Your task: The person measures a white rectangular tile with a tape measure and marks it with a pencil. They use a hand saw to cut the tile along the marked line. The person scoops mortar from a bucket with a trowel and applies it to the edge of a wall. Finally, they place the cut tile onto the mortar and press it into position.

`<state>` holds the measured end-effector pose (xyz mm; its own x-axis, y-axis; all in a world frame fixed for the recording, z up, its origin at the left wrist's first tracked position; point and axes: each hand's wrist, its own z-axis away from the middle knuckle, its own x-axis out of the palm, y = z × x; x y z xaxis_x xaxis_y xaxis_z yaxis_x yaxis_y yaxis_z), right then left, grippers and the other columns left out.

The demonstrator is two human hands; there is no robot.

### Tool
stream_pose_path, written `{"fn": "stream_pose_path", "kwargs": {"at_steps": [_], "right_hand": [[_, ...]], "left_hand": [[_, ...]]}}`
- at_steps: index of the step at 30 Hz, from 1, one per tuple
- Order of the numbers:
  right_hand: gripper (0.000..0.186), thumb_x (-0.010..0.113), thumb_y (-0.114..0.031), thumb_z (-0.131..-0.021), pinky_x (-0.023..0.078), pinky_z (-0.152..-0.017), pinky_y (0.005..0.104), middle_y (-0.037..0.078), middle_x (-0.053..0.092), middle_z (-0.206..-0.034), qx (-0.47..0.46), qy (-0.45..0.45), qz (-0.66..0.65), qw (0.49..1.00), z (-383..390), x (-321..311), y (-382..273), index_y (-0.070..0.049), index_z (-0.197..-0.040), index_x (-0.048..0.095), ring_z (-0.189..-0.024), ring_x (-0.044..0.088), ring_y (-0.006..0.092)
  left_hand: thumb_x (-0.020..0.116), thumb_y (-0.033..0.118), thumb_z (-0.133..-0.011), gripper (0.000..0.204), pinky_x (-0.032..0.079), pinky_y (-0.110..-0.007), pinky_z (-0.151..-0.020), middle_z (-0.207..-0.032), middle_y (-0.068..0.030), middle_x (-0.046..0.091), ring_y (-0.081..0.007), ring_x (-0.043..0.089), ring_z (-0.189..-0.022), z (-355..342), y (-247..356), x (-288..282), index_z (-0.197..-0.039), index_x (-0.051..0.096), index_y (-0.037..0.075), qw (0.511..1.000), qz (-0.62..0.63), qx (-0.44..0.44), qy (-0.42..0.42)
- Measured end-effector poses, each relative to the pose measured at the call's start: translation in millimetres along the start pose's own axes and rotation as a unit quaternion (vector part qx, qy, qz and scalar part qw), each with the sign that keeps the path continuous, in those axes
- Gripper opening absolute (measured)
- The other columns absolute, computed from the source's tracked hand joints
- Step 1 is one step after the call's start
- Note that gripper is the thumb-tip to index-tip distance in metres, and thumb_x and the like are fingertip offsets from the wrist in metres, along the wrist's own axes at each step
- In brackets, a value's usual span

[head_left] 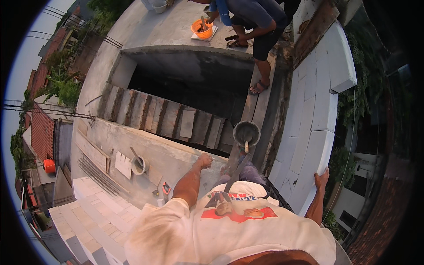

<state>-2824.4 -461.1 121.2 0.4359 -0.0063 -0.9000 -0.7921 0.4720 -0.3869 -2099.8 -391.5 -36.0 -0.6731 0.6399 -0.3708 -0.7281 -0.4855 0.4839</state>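
Observation:
My left hand, its fingers curled, is beside the concrete edge of the stair opening; I see nothing in it. On the right my right hand grips the outer edge of the white block wall. Between the hands, nearer the opening, a dark bucket stands on the wooden planks. A tool with a pale wooden handle leans in it. My feet are partly hidden below my shirt.
Concrete stairs descend into a dark opening. Across it a co-worker bends with a trowel beside an orange bucket. At left are a pale bucket, steel bars and stacked white blocks. Beyond the wall is a drop.

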Motion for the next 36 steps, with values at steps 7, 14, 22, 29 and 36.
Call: {"fn": "stream_pose_path", "kwargs": {"at_steps": [7,14,22,29,36], "right_hand": [[0.093,0.082,-0.009,-0.076,0.043,-0.112,0.0528,0.03,0.051,-0.14,0.035,-0.009,0.012,0.999,6,-18,9,0.002,-0.155,0.035,-0.131,0.052,0.0485],[0.092,0.081,-0.01,-0.075,0.043,-0.113,0.0521,0.031,0.049,-0.144,0.02,-0.016,0.01,1.0,6,-24,9,0.002,-0.154,0.036,-0.132,0.051,0.0489],[0.094,0.083,-0.012,-0.076,0.042,-0.114,0.0515,0.031,0.047,-0.146,0.015,-0.025,0.028,0.999,3,-23,12,0.003,-0.155,0.034,-0.134,0.05,0.048],[0.094,0.082,-0.011,-0.077,0.041,-0.116,0.0509,0.03,0.045,-0.149,0.025,-0.041,0.027,0.998,3,-21,6,0.003,-0.156,0.032,-0.137,0.047,0.0477],[0.095,0.081,-0.01,-0.078,0.037,-0.118,0.0511,0.03,0.042,-0.152,0.041,-0.035,0.021,0.998,3,-22,0,0.004,-0.157,0.031,-0.14,0.044,0.0474]], "left_hand": [[0.071,0.011,-0.086,0.027,0.06,-0.039,-0.068,-0.089,-0.013,0.075,-0.0245,0.075,-0.079,-4,120,-55,-0.109,0.071,-0.002,0.96,0.214,-0.132,0.121],[0.07,0.011,-0.089,0.037,0.059,-0.039,-0.07,-0.093,-0.0137,0.077,-0.0223,0.075,-0.079,-31,141,-69,-0.123,0.068,-0.002,0.953,0.249,-0.134,0.109],[0.066,0.006,-0.089,0.037,0.06,-0.037,-0.076,-0.101,-0.0177,0.076,-0.023,0.076,-0.085,-56,158,-123,-0.126,0.07,0.001,0.963,0.198,-0.123,0.136],[0.065,0.017,-0.091,0.025,0.06,-0.036,-0.078,-0.098,-0.0178,0.077,-0.0236,0.076,-0.083,-78,149,-136,-0.104,0.077,-0.001,0.957,0.214,-0.101,0.168],[0.066,0.042,-0.095,0.047,0.058,-0.039,-0.083,-0.089,-0.0146,0.078,-0.0273,0.076,-0.085,-111,161,-165,-0.094,0.078,-0.003,0.969,0.106,-0.058,0.213]]}}
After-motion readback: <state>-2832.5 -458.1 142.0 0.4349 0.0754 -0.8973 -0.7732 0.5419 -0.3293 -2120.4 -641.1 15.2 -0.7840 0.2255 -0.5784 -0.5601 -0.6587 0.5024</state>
